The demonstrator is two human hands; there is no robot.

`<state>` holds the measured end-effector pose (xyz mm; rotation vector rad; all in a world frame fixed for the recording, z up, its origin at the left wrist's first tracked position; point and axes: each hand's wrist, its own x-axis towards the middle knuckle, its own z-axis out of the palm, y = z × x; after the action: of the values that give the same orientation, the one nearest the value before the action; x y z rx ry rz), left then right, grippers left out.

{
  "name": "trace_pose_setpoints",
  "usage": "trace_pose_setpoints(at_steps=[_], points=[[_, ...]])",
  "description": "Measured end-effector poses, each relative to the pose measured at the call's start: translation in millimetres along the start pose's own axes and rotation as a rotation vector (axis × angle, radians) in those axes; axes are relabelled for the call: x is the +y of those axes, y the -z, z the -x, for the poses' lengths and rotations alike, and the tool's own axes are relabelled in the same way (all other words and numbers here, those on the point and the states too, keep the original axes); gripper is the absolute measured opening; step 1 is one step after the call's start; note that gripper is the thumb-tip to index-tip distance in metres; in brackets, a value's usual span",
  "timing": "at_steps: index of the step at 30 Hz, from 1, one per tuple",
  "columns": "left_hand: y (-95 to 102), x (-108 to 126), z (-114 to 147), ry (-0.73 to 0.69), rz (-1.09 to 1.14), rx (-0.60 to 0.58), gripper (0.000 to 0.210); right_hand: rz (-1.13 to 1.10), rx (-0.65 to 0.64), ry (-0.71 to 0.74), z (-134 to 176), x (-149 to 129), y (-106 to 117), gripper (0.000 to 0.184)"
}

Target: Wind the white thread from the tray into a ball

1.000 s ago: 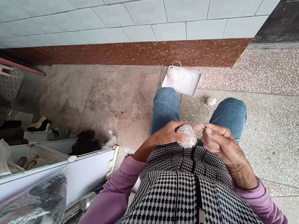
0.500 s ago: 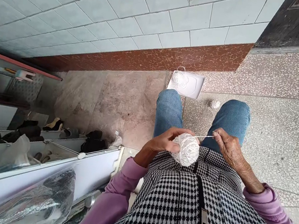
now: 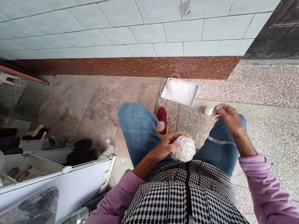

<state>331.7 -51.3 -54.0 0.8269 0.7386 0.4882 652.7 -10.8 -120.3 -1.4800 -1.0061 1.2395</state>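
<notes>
My left hand (image 3: 164, 149) is closed around a big ball of white string (image 3: 185, 148) in front of my lap. My right hand (image 3: 227, 118) is stretched forward above my right knee, its fingers blurred by motion, so I cannot make out whether they hold anything. In the view it lies right beside a small ball of white string (image 3: 207, 111) on the floor; whether they touch is unclear. A pale strand (image 3: 220, 141) crosses my right thigh.
By the wall's brown skirting lies a shallow white tray (image 3: 190, 92) with loops of white string (image 3: 174, 85) in it. My red shoe (image 3: 162, 115) shows between my knees. At the left stands a white shoe rack (image 3: 85, 177) with dark shoes and plastic bags.
My right hand has let the taut strand go slack and moved forward towards the small ball. My left knee has swung outward to the left. The big ball stays in my left hand.
</notes>
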Motion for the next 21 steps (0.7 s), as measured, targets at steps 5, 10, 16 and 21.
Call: trace_pose_setpoints(at_steps=[5, 10, 16, 21], points=[[-2.0, -38, -19, 0.167, 0.026, -0.063, 0.059, 0.46, 0.267, -0.167, -119, 29, 32, 0.022], [-14.9, -50, -25, 0.249, 0.066, -0.106, 0.061, 0.779, 0.136, -0.444, -151, 96, -3, 0.045], [-14.7, -47, -30, 0.335, -0.006, 0.02, 0.067, 0.935, 0.047, -0.633, -148, 150, -15, 0.068], [-15.1, -52, -36, 0.335, -0.086, 0.02, 0.072, 0.95, 0.088, -0.618, -157, 155, -23, 0.061]])
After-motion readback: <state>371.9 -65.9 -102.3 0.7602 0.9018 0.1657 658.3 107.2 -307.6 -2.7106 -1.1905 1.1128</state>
